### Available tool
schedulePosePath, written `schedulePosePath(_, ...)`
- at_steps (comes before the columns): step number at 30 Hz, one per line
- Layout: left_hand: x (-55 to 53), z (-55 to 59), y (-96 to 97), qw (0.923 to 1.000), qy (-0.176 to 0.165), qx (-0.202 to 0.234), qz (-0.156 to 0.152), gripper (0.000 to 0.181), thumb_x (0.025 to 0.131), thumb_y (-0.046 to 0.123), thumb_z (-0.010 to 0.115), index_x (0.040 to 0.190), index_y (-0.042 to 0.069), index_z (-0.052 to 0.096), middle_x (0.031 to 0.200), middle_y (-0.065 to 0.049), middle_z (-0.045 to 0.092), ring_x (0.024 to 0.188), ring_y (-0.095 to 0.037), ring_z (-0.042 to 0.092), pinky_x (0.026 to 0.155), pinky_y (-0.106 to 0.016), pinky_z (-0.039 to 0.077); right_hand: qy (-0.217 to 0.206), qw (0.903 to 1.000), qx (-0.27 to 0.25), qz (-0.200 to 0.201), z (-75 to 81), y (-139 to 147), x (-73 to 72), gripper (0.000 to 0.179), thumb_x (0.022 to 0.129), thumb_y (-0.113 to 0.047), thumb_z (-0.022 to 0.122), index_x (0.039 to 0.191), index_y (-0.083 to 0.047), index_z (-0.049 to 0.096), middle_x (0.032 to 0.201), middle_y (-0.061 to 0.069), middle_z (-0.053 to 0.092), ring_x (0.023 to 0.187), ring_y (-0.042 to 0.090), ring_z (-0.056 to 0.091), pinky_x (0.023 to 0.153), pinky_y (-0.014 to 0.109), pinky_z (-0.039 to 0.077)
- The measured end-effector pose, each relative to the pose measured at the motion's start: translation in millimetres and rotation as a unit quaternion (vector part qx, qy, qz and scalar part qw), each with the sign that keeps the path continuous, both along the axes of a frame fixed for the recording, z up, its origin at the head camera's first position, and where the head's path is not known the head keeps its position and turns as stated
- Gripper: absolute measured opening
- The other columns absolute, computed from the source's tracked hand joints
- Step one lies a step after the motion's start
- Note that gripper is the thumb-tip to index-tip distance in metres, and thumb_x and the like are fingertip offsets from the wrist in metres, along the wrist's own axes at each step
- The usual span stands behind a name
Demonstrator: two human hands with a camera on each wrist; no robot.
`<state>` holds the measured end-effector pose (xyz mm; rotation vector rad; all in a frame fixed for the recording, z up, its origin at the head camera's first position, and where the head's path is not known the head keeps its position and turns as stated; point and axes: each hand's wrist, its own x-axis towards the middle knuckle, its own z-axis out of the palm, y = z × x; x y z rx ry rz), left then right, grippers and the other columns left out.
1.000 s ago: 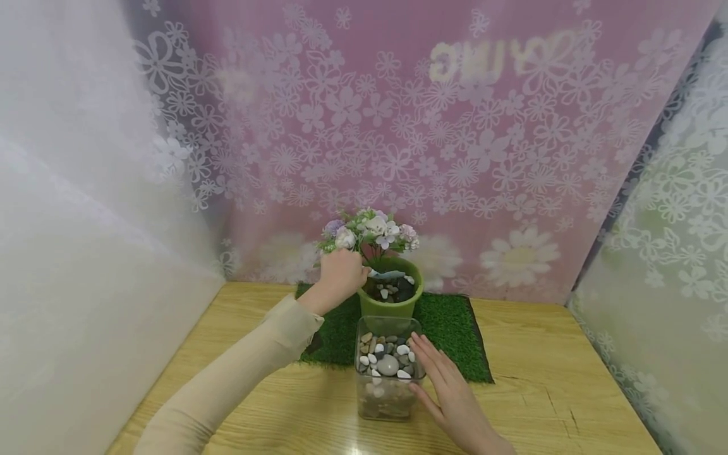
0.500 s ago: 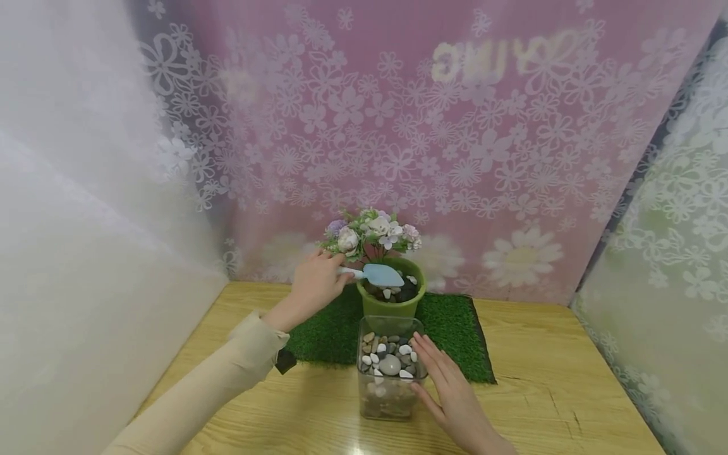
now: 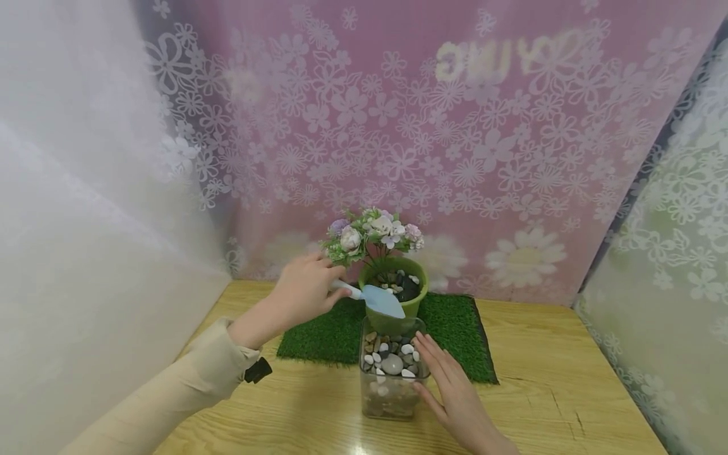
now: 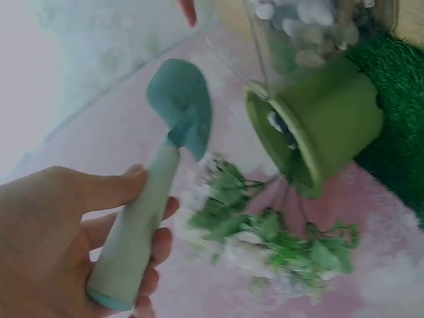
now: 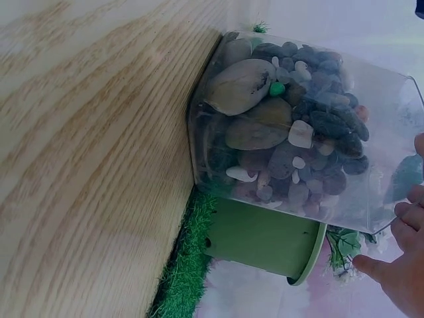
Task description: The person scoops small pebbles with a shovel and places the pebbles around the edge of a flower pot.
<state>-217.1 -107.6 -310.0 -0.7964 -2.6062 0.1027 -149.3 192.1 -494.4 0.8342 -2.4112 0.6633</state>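
The left hand (image 3: 307, 292) grasps a trowel (image 3: 383, 302) by its pale handle, thumb along one side and fingers curled round the other. The right hand (image 3: 450, 382) has its fingers straight, clenching nothing, laid against the right side of a clear container (image 5: 381, 149).

The trowel's blue blade, with nothing seen on it, is tilted above the gap between the container's back rim and the front rim of a green pot (image 4: 351, 122); whether it touches either rim I cannot tell. Lowered short, it could knock a rim. Dug in hard among the stones (image 3: 392, 364), it could jam on the large grey one or push the container askew, since the right hand only steadies one side.

A steep or heaped blade would likely let rounded stones roll into that narrow gap, onto the table (image 3: 546, 363) or the grass mat (image 3: 457, 338).

The container stands on the table just past the mat's front edge; the pot stands on the mat. A high swing back could snag the flowers (image 3: 391, 232) overhanging the pot's rim.
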Motion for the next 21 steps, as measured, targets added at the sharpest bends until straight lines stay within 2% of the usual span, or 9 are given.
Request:
schedulePosePath(1,4.7,3.3,2.2,0.9999,-0.008,-0.01,-0.002,0.031,0.094,0.047,0.07,0.109,0.02,0.076,0.099,0.001,0.074,0.091,-0.02,0.061,0.066,-0.034,0.054,0.001,1.0,-0.002,0.001,-0.1,0,-0.1,0.08,0.093,-0.021,0.074,0.16,-0.013,0.032,0.163,0.009,0.034,0.149,0.028,0.033,0.121,0.026,0.011)
schedulePosePath(3,13.5,9.3,6.5,0.9994,-0.023,-0.025,-0.006,0.032,0.094,0.048,0.07,0.109,0.021,0.076,0.102,0.001,0.074,0.093,-0.021,0.062,0.066,-0.035,0.056,0.003,1.0,-0.002,0.002,-0.3,0,-0.3,0.08,0.092,-0.021,0.075,0.16,-0.012,0.032,0.163,0.009,0.034,0.149,0.027,0.033,0.121,0.025,0.01)
schedulePosePath(5,20.6,13.4,9.9,0.9988,-0.031,-0.037,-0.009,0.029,0.092,0.048,0.072,0.101,0.022,0.077,0.096,0.002,0.074,0.092,-0.021,0.063,0.065,-0.036,0.056,0.005,1.0,0.001,0.001,-0.5,0,-0.5,0.08,0.092,-0.021,0.075,0.16,-0.013,0.032,0.163,0.008,0.034,0.15,0.025,0.032,0.122,0.034,0.02)
schedulePosePath(8,28.0,18.2,14.4,0.9976,-0.039,-0.055,-0.018,0.025,0.09,0.048,0.074,0.086,0.023,0.075,0.076,0.006,0.068,0.082,-0.019,0.06,0.059,-0.034,0.052,0.003,1.0,0.004,-0.003,-0.6,1,-0.2,0.081,0.093,-0.022,0.075,0.16,-0.014,0.03,0.163,0.007,0.034,0.15,0.025,0.032,0.12,0.042,0.028)
schedulePosePath(10,31.1,21.4,18.1,0.9965,-0.047,-0.066,-0.02,0.026,0.089,0.047,0.075,0.078,0.024,0.074,0.066,0.008,0.062,0.075,-0.018,0.06,0.055,-0.032,0.05,0.004,1.0,0.003,-0.002,-0.3,1,-0.2,0.081,0.093,-0.022,0.075,0.16,-0.014,0.031,0.163,0.007,0.034,0.149,0.026,0.033,0.121,0.039,0.025)
schedulePosePath(12,33.0,25.1,22.7,0.9951,-0.057,-0.079,-0.019,0.027,0.089,0.047,0.075,0.076,0.024,0.074,0.061,0.009,0.058,0.068,-0.016,0.058,0.05,-0.029,0.046,0.004,1.0,0.0,0.0,0.3,1,-0.3,0.08,0.092,-0.021,0.075,0.16,-0.012,0.032,0.163,0.008,0.034,0.149,0.027,0.033,0.122,0.031,0.015)
schedulePosePath(15,33.3,30.7,31.4,0.9919,-0.079,-0.099,-0.014,0.039,0.091,0.048,0.074,0.063,0.022,0.066,0.051,0.009,0.042,0.052,-0.011,0.044,0.044,-0.025,0.032,0.008,1.0,-0.002,0.001,1.3,1,-0.5,0.081,0.092,-0.02,0.075,0.16,-0.012,0.032,0.162,0.008,0.035,0.148,0.028,0.034,0.121,0.027,0.011)
schedulePosePath(19,31.7,34.3,43.9,0.985,-0.1,-0.14,-0.013,0.056,0.092,0.052,0.071,0.053,0.021,0.045,0.048,0.008,0.022,0.043,-0.008,0.024,0.044,-0.024,0.019,0.005,1.0,0.005,0.001,2.4,1,-0.6,0.082,0.092,-0.021,0.075,0.16,-0.014,0.031,0.163,0.007,0.035,0.149,0.027,0.034,0.117,0.048,0.032)
schedulePosePath(21,31.9,32.9,50.5,0.9811,-0.113,-0.157,-0.008,0.056,0.092,0.052,0.071,0.053,0.021,0.044,0.048,0.007,0.021,0.042,-0.008,0.021,0.044,-0.024,0.018,0.002,1.0,0.007,0.003,1.8,1,-0.7,0.082,0.092,-0.022,0.075,0.16,-0.014,0.031,0.163,0.007,0.034,0.149,0.026,0.034,0.108,0.058,0.038)
